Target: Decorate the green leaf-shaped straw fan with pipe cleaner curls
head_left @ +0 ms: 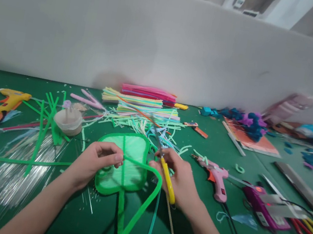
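My left hand [100, 161] pinches the end of a green fuzzy strip [145, 207], which arcs to the right and bends down toward the bottom edge. My right hand [177, 177] holds yellow-handled scissors [168, 179], their blades pointing up and away, a little blurred. Between and partly behind my hands lies a green leaf-like shape [132, 175] with a fuzzy outline, a centre rib and a stem running down. The fingertips of my right hand are close to its right edge.
Coloured fuzzy sticks [141, 101] are piled by the white wall. A yellow glue gun [12, 99], a small bowl [68, 121] and green strips [40, 133] are at left. At right are a pink glue gun [218, 180], a purple device [267, 211] and open scissors [273, 186].
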The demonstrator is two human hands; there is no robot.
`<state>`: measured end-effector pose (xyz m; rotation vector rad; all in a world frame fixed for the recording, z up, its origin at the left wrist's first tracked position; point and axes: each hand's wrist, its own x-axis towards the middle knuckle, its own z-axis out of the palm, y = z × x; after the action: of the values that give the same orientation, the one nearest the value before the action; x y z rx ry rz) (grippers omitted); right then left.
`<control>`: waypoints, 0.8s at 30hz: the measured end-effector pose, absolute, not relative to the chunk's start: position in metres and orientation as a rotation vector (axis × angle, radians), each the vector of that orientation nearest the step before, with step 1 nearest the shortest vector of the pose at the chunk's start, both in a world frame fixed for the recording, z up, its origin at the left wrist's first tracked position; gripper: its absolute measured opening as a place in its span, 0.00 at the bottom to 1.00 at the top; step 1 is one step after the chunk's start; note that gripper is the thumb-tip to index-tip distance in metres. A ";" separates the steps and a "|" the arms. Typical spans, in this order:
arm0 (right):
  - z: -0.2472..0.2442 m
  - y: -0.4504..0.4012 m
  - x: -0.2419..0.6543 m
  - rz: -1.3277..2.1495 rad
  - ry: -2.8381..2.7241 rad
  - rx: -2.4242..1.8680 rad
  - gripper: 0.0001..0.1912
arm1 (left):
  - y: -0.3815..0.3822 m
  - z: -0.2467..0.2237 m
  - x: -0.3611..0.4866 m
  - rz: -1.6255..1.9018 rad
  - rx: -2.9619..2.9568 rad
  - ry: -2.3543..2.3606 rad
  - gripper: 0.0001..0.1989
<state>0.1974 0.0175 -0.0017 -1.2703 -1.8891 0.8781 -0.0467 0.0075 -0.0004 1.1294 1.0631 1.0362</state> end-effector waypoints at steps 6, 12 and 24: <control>-0.004 0.027 0.213 0.637 -2.103 -1.325 0.42 | 0.009 -0.001 -0.046 1.172 0.876 0.982 0.12; -0.008 0.015 0.201 0.585 -2.267 -1.213 0.19 | 0.009 -0.004 -0.045 1.265 0.688 0.886 0.14; -0.015 0.000 0.179 0.478 -2.159 -1.021 0.14 | -0.004 -0.008 -0.011 1.251 0.839 0.910 0.04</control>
<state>0.1793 0.0000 -0.0150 -1.0210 -2.1590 0.4783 -0.0114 -0.0042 -0.0080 0.8388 0.9097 1.2507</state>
